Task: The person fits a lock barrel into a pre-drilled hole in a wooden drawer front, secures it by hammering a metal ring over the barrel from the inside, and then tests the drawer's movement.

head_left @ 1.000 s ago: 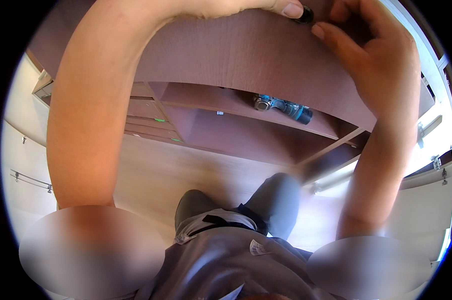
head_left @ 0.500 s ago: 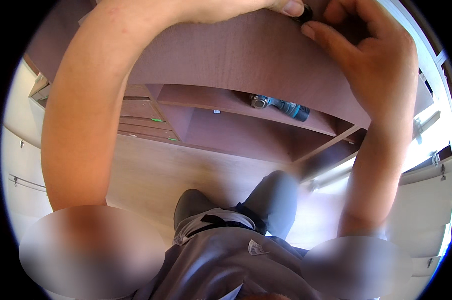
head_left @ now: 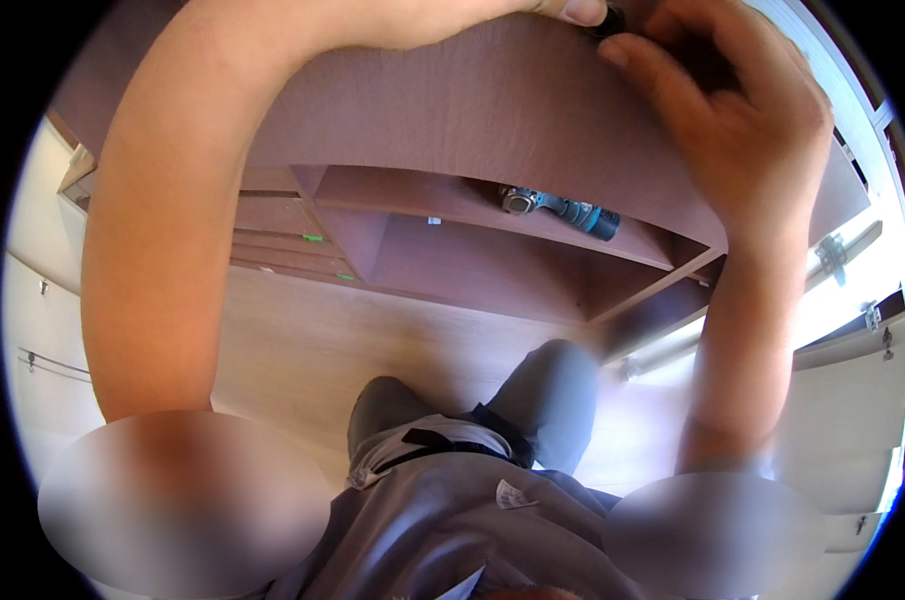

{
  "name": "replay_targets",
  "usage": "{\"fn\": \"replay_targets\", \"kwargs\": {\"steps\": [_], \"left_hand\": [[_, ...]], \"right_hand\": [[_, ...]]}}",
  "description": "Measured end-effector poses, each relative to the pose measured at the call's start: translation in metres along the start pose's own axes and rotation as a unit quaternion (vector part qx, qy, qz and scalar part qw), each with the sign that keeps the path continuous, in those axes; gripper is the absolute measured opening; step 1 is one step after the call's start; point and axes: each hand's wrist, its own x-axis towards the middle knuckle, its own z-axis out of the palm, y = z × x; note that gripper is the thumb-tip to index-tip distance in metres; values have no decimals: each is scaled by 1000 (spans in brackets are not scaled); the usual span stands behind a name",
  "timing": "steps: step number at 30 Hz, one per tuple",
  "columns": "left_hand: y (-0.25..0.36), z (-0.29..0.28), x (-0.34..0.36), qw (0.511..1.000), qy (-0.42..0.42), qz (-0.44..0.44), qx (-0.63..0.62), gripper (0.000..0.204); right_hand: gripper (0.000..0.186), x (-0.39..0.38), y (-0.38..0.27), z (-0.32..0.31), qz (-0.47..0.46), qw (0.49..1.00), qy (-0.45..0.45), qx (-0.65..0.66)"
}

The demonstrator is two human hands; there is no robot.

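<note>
At the upper edge, my left hand (head_left: 558,8) is mostly cut off, with its thumb pressed against a small dark, rounded piece (head_left: 611,20). I cannot make out its kind. From the other side my right hand (head_left: 748,110) is curled, its thumb tip at the same dark piece and its other fingers bent toward it. Both hands are at a brown wood-grain panel (head_left: 453,110) of a cabinet. Most of the left fingers and part of the right fingertips are out of view.
A blue-and-grey cordless power tool (head_left: 563,210) lies on the open cabinet shelf (head_left: 433,195) below the hands. Drawer fronts (head_left: 273,215) with green tabs are to the left. White doors with metal hinges (head_left: 833,255) stand at the right. Pale floor (head_left: 293,330) lies below.
Both hands stay at the dark piece and shift only slightly. My right wrist and forearm have moved a little to the left.
</note>
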Motion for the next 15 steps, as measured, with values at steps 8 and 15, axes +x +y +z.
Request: {"fn": "replay_targets", "kwargs": {"steps": [8, 15], "left_hand": [[-10, -4, -9, 997, 25, 64, -36, 33], [31, -12, 21, 975, -68, -210, 12, 34]], "right_hand": [[30, 5, -3, -5, -77, 994, 5, -77], [30, 1, -4, 3, -100, 992, 44, -66]]}}
